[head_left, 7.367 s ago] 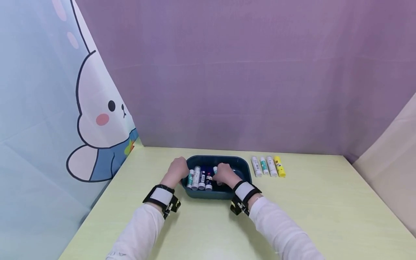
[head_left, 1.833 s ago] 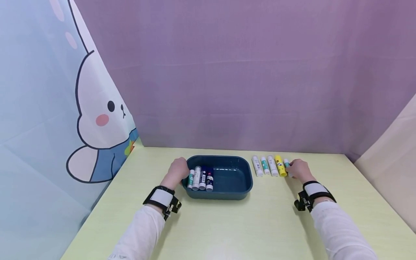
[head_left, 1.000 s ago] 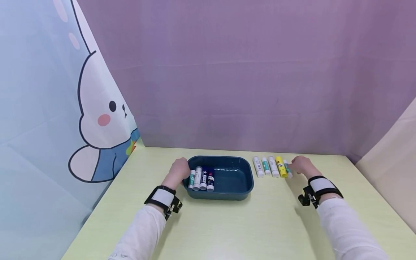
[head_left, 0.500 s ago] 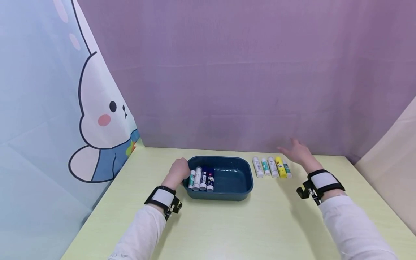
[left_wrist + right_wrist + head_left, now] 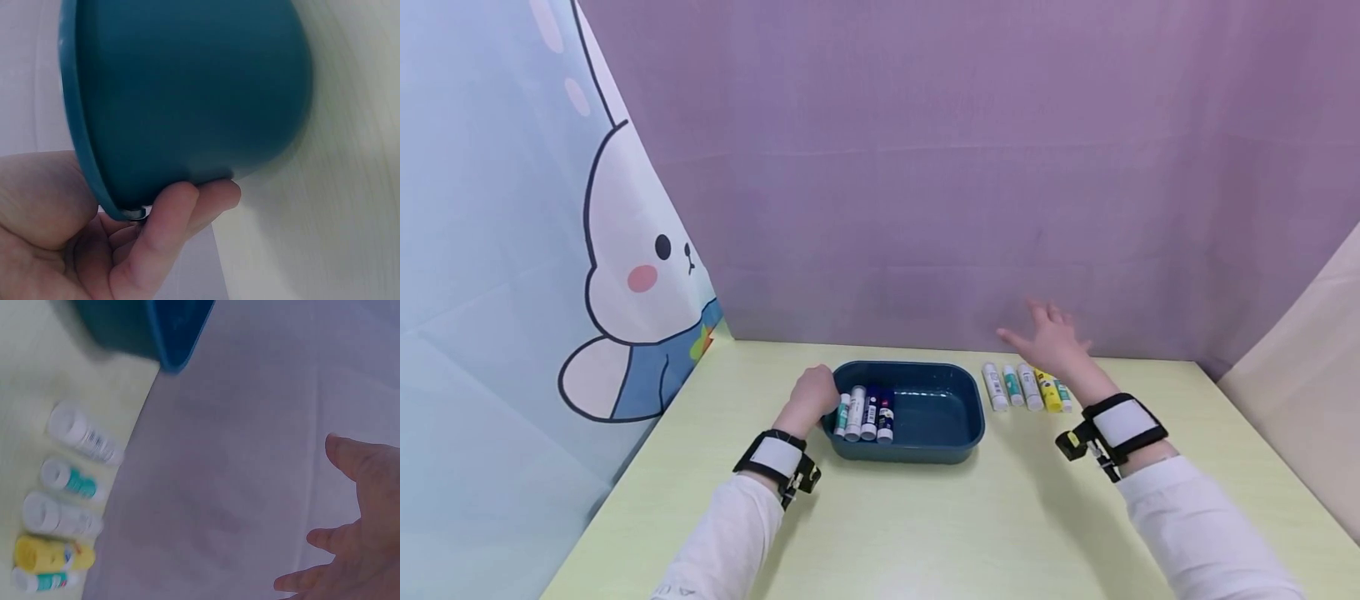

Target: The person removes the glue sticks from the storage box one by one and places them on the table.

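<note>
A dark teal plastic basin (image 5: 936, 453) stands on the table. My left hand (image 5: 812, 395) grips its left end; in the left wrist view, fingertips (image 5: 174, 203) press the outer wall (image 5: 194, 94) near the rim. Inside, several glue sticks lie side by side at the left, among them a white one (image 5: 854, 413) and a dark blue one (image 5: 886, 417). My right hand (image 5: 1051, 342) hovers with spread fingers, holding nothing, above a row of glue sticks right of the basin. That row has white ones (image 5: 994, 388), teal-and-white ones (image 5: 1012, 387) and a yellow one (image 5: 1048, 392).
Behind the table (image 5: 880, 525) hangs a purple cloth (image 5: 925, 208), close beyond the basin and the row. A blue cloth with a rabbit print (image 5: 640, 292) borders the left, and a pale cloth (image 5: 1300, 358) the right.
A teal-and-white glue stick went from the basin to the row's right end, where my right hand let go. That hand then rose and moved left, spreading its fingers. My left hand stayed.
</note>
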`<state>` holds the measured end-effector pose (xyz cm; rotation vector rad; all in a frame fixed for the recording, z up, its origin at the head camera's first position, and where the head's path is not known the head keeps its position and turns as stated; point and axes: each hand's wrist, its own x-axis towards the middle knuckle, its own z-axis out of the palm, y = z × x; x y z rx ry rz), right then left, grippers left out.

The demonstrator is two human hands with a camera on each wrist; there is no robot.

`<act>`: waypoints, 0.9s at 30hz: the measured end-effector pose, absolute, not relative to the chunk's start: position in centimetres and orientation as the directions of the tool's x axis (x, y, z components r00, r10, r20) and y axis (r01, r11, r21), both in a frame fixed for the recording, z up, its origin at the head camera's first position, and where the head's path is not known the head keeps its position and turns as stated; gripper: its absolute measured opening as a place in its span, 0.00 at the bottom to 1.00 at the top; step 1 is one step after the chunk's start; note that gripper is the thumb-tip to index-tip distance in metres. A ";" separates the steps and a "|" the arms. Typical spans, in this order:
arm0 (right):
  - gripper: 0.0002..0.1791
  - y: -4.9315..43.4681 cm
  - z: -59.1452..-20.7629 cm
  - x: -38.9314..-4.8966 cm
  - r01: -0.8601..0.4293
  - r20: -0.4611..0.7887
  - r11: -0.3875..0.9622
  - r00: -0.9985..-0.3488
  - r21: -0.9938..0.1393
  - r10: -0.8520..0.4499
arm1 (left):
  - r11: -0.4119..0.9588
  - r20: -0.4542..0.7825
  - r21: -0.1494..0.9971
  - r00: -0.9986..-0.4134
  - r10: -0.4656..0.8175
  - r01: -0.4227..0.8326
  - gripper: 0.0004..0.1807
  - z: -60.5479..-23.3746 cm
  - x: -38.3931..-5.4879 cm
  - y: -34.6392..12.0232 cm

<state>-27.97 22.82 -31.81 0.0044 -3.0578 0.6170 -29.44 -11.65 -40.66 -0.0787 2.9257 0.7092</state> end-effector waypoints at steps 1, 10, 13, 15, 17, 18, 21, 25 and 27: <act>0.52 22.3 -31.8 -27.9 -0.016 0.029 0.923 -1.000 -0.384 -0.005 | 0.889 -0.139 0.451 -0.990 -0.021 -0.082 0.14 -40.7 -29.4 -11.6; 0.48 16.8 -32.0 -26.6 -0.138 0.071 0.921 -0.990 -0.363 -0.120 | 0.886 -0.148 0.455 -0.989 -0.030 -0.095 0.14 -40.4 -29.3 -11.8; 0.47 15.1 -32.3 -26.0 -0.195 0.093 0.915 -0.981 -0.352 -0.173 | 0.889 -0.150 0.448 -0.988 -0.031 -0.096 0.14 -40.3 -29.2 -11.8; 0.48 14.1 -32.6 -25.6 -0.227 0.100 0.905 -0.974 -0.359 -0.204 | 0.890 -0.150 0.446 -0.988 -0.031 -0.096 0.14 -40.4 -29.3 -11.8; 0.47 13.3 -33.0 -25.2 -0.253 0.104 0.895 -0.967 -0.367 -0.231 | 0.888 -0.153 0.449 -0.988 -0.031 -0.098 0.15 -40.4 -29.3 -11.8; 0.47 12.9 -33.3 -25.1 -0.263 0.104 0.890 -0.965 -0.373 -0.241 | 0.887 -0.154 0.451 -0.988 -0.032 -0.099 0.15 -40.4 -29.4 -11.8; 0.48 11.7 -34.0 -24.8 -0.282 0.098 0.881 -0.959 -0.380 -0.265 | 0.886 -0.156 0.453 -0.987 -0.034 -0.103 0.15 -40.5 -29.5 -11.8; 0.48 10.0 -35.1 -24.7 -0.289 0.077 0.879 -0.957 -0.379 -0.281 | 0.888 -0.155 0.449 -0.987 -0.038 -0.105 0.15 -40.7 -29.6 -12.0; 0.48 9.2 -35.5 -24.7 -0.288 0.064 0.877 -0.956 -0.384 -0.286 | 0.886 -0.156 0.451 -0.987 -0.039 -0.106 0.14 -40.8 -29.6 -12.1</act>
